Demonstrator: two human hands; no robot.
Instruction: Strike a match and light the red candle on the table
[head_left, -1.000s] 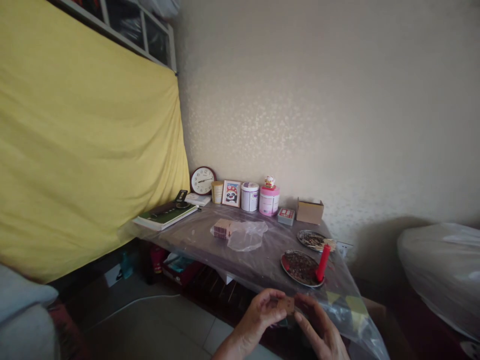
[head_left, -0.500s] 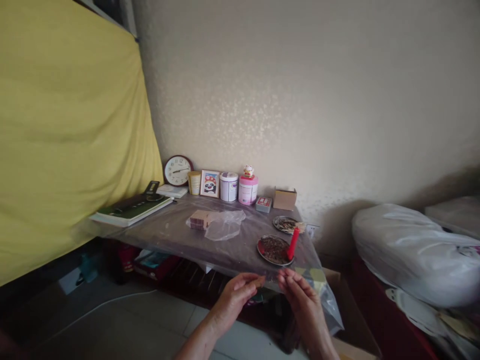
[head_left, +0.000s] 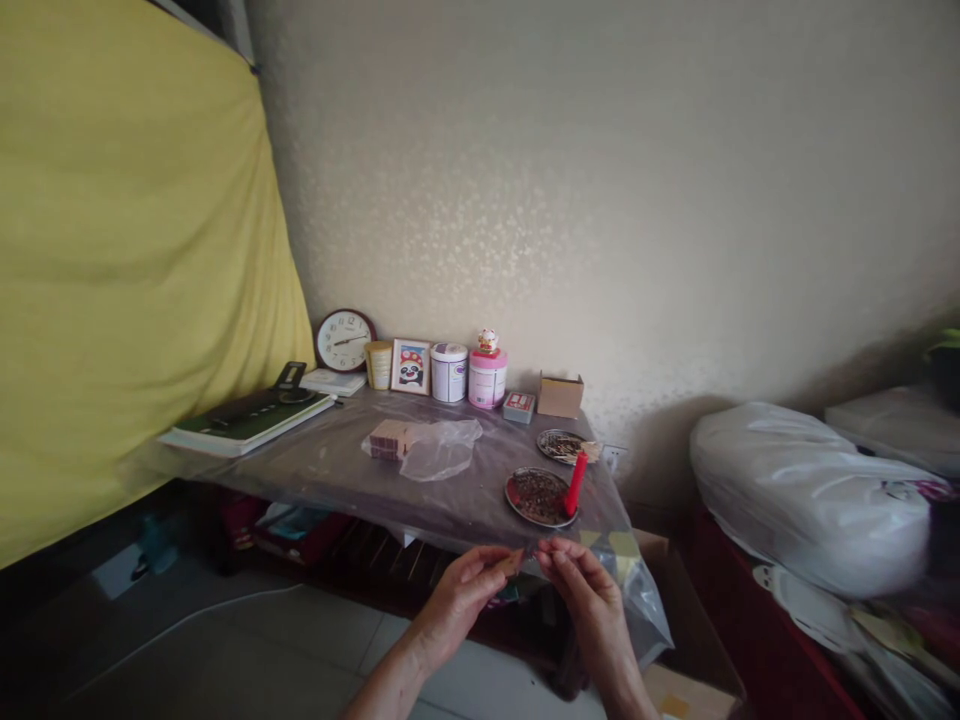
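Note:
My left hand (head_left: 466, 592) pinches a small flat brown piece, perhaps a small cardboard box (head_left: 511, 563), between thumb and fingers. Close to its right, my right hand (head_left: 589, 590) has thumb and fingertips pressed together; whatever they hold is too small to make out. Both hands are just off the table's near edge. Beyond them lies a round metal plate (head_left: 536, 497) with dark bits in it. A red candle (head_left: 575, 484) stands slightly tilted at that plate's right side. Behind it, a second plate (head_left: 556, 446) carries thin pale sticks.
On the plastic-covered table (head_left: 315, 475) sit a block of brown boxes (head_left: 390, 440) with clear plastic wrap (head_left: 441, 452), a green book (head_left: 251, 420), a clock (head_left: 345, 340), tins (head_left: 449, 374) and a picture frame (head_left: 411, 367). White bags (head_left: 810, 490) are at right.
My hands have come a little closer together, and the right fingertips are now nearer the brown piece. The view has turned slightly to the right.

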